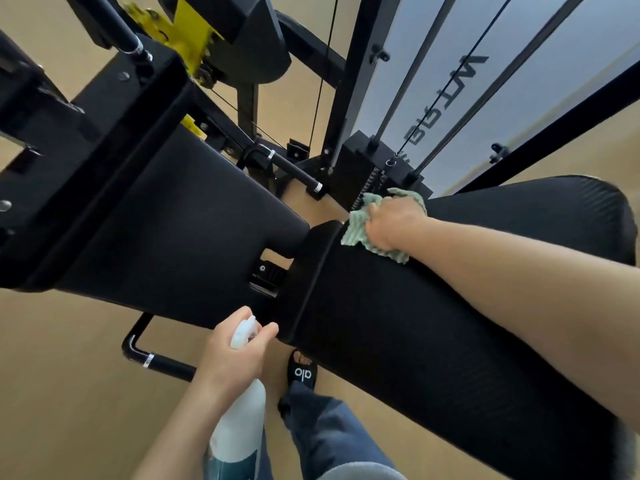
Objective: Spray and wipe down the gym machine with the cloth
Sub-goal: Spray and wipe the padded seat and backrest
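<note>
Underfoot, seen from the head camera, a tan floor (pixel 69 375) runs beneath one black gym machine (pixel 145 216), whose frame, yellow fittings and cables climb toward the top of the view. Behind its weight stack (pixel 360 174) stands a pale translucent panel (pixel 450 46) bearing reversed lettering. Two black pads show: a smooth one (pixel 173 237) on the left side and a long ribbed one (pixel 415 323) running toward the lower right, with a narrow gap between them. Two short black handles with chrome rings are visible, one (pixel 298 174) near the weight stack and one (pixel 156 362) low beside the left forearm.

One green-and-white cloth (pixel 360 230) lies on the upper edge of the ribbed pad, close to the gap. The right hand (pixel 391 220) rests on top of it, fingers curled over the bunched fabric and pressing it to the pad. One white spray bottle (pixel 242 420) is gripped by the left hand (pixel 232 355) at its neck, the forefinger stretched forward along the nozzle, which points at the near edge of the ribbed pad. One black sandal (pixel 303 372) and a blue trouser leg (pixel 329 431) stand on the floor under the pad.
</note>
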The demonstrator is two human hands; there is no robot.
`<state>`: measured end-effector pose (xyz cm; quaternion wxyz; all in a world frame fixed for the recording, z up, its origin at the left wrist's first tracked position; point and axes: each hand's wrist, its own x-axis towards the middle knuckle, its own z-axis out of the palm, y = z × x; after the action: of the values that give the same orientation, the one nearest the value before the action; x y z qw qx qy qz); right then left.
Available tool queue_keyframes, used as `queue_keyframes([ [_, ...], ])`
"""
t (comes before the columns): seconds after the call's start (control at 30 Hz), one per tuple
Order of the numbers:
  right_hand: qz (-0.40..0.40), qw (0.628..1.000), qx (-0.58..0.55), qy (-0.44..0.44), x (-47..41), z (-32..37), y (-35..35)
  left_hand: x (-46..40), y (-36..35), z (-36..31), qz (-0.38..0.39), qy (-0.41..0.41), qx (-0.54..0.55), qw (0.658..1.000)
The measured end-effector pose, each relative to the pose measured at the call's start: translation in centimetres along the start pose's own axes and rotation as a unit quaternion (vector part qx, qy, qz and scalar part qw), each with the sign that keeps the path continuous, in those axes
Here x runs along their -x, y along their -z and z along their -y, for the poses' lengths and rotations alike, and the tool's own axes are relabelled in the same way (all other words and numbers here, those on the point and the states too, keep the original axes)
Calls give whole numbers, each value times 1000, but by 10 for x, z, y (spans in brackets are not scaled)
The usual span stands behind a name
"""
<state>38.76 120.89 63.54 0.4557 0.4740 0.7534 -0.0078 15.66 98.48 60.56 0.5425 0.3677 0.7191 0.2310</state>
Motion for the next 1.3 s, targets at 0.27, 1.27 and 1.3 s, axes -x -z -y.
queue_keyframes([
  [0.27,42,984,-8,-171,38,-62,15,-32,4,-5,69,13,-64,995],
  [1.27,-75,994,-58,-47,42,97,-40,-150,5,-4,164,24,-167,972],
  [1.3,-67,994,-57,-71,40,80,-35,-152,4,-3,161,27,-176,971],
])
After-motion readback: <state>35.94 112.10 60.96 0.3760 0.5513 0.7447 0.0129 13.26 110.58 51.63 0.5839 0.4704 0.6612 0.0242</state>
